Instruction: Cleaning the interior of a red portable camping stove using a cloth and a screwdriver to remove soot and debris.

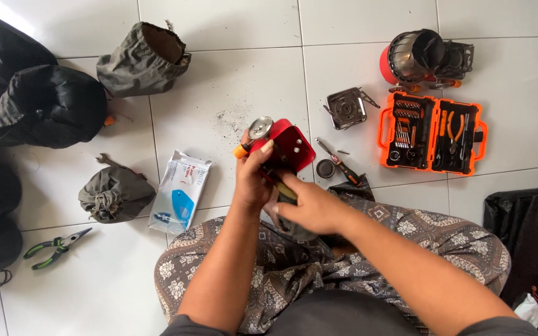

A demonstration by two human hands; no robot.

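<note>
red metal stove part [289, 148] sits in our hands above our lap, over the white tiled floor [231, 87]; it carries a round silver knob [260, 127] and an orange cap [240, 151] on its left edge. from the head view, our left hand [251, 183] has its fingers curled tight around the part's lower left side, thumb on the red face. our right hand [309, 208] closes on a dark green cloth [286, 194], forefinger stretched out and pressing it against the part. just right of it lie a screwdriver [339, 163] and a small dark round cap [325, 168]. further right stands an open orange tool case [432, 134]. a pack of wet wipes [180, 190] lies to the left, green-handled pliers [56, 247] well apart.
</note>
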